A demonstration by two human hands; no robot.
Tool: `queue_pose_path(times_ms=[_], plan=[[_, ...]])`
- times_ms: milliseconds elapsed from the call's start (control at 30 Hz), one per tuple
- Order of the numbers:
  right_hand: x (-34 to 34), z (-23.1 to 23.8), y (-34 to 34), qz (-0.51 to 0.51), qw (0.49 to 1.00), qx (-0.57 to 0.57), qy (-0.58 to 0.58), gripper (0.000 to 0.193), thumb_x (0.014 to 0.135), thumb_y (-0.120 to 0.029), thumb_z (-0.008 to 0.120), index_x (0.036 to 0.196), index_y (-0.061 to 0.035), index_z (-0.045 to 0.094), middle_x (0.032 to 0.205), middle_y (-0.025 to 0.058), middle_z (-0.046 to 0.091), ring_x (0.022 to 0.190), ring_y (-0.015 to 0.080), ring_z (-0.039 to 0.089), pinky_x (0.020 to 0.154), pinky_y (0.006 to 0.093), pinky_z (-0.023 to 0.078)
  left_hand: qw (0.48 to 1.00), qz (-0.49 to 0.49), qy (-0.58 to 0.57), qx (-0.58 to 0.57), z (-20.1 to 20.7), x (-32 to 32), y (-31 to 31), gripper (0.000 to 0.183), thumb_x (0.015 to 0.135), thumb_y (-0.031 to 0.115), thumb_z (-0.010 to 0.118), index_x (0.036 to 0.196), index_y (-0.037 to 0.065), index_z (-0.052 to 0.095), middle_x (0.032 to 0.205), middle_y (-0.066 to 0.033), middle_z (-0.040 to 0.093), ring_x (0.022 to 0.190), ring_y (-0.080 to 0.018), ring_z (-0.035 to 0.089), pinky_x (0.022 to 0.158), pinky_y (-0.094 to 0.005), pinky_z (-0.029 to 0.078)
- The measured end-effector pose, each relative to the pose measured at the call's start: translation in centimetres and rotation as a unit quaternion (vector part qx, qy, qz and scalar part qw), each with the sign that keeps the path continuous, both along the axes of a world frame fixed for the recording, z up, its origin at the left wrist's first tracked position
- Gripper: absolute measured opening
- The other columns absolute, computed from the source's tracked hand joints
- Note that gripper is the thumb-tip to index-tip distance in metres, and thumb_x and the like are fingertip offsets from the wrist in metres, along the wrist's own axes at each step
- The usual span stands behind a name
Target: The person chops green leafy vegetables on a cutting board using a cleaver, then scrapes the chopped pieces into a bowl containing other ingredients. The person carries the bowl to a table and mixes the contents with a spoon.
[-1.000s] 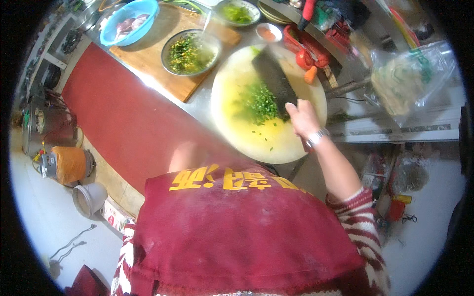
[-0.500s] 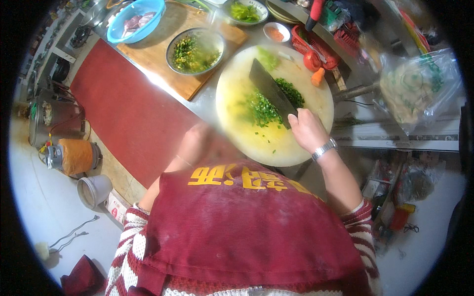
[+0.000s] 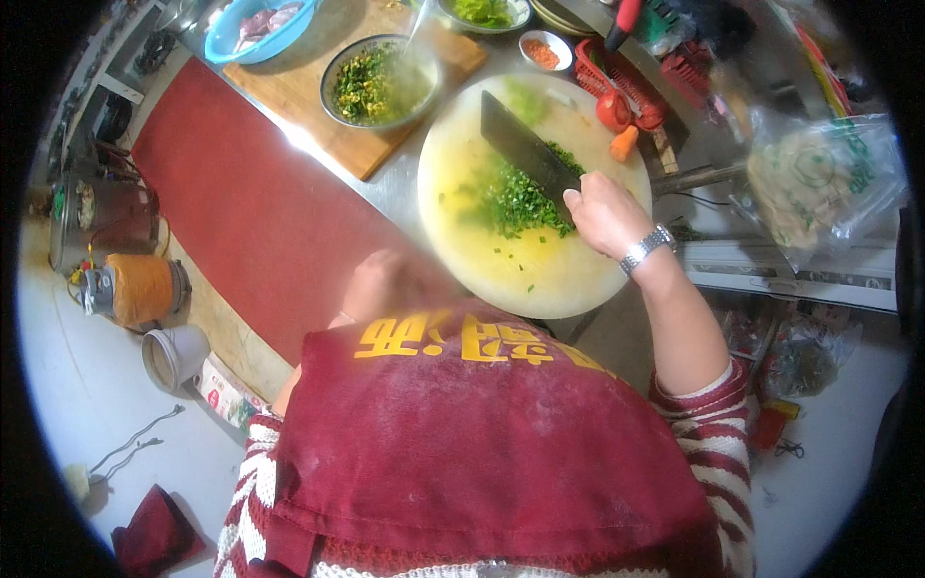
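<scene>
My right hand (image 3: 609,217) is wrapped round the handle of a broad dark cleaver (image 3: 525,151). Its blade lies across a pile of chopped green onions (image 3: 527,204) on a round pale cutting board (image 3: 578,281). A few loose green bits are scattered toward the board's near edge. My left hand (image 3: 378,279) is low by the apron, off the board's left side; blur hides its fingers. At the board's far side is a light green vegetable piece (image 3: 526,101). A carrot piece (image 3: 623,144) rests at the right rim, beside a cut tomato (image 3: 613,111).
Left of the board, a wooden board (image 3: 381,159) bears a bowl of chopped greens (image 3: 366,91). Farther off are a blue basin of raw meat (image 3: 217,43), a small bowl of orange bits (image 3: 545,48) and a red basket (image 3: 647,113). A plastic bag (image 3: 819,183) hangs at right.
My right hand and the cleaver have shifted slightly away from me over the green onions, and my right elbow has swung outward. My left hand stays low by the apron.
</scene>
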State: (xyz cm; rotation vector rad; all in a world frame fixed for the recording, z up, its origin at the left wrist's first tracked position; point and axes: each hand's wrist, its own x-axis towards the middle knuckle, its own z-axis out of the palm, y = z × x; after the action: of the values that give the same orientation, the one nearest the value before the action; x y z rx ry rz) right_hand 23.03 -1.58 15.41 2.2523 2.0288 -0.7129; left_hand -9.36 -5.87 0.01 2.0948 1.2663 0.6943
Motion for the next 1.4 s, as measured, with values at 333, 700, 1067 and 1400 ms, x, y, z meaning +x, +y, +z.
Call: queue_pose_path(times_ms=[333,700,1067,1400], plan=[[1.6,-6.7,-2.7,-0.034,0.996,0.060,0.050,0.034,0.096,-0.024,0.058,0.089,0.0090,0.064,0.082,0.0301,0.066,0.079,0.0445,0.066,0.075,0.0499,0.051,1.000,0.019,-0.004,0.005,1.5,0.4,-1.8,0.020,0.075,0.017,0.076,0.090,0.005,0.073,0.085,-0.0177,0.067,0.082,-0.0365,0.066,0.075,-0.0455,0.054],[2.4,-3.3,-6.0,-0.301,0.876,0.052,0.374,0.030,0.100,-0.026,0.059,0.080,-0.0058,0.050,0.056,0.0011,0.051,0.038,0.0120,0.048,0.034,0.0296,0.037,0.982,0.160,0.024,-0.101,3.4,-2.3,7.2,0.016,0.090,0.014,0.066,0.099,0.003,0.073,0.083,-0.0181,0.070,0.076,-0.0284,0.068,0.073,-0.0370,0.054],[-5.2,-0.8,-5.3,-0.506,0.676,0.074,0.531,0.013,0.093,-0.013,0.062,0.088,-0.0030,0.054,0.063,0.0042,0.055,0.039,0.0138,0.049,0.035,0.0297,0.041,0.981,-0.168,-0.074,0.065,5.0,-0.2,15.2,0.039,0.096,0.019,0.059,0.132,0.006,0.057,0.138,-0.0156,0.052,0.129,-0.0320,0.045,0.110,-0.0489,0.038],[-12.2,2.7,3.5,-0.418,0.707,0.079,0.564,0.009,0.085,0.002,0.063,0.093,0.0003,0.059,0.064,0.0044,0.058,0.040,0.0121,0.050,0.038,0.0288,0.042,0.921,-0.247,0.048,0.298,8.0,1.0,18.2,0.061,0.099,0.066,0.022,0.146,0.038,0.050,0.155,-0.0159,0.035,0.144,-0.0419,0.024,0.116,-0.0637,0.003]])
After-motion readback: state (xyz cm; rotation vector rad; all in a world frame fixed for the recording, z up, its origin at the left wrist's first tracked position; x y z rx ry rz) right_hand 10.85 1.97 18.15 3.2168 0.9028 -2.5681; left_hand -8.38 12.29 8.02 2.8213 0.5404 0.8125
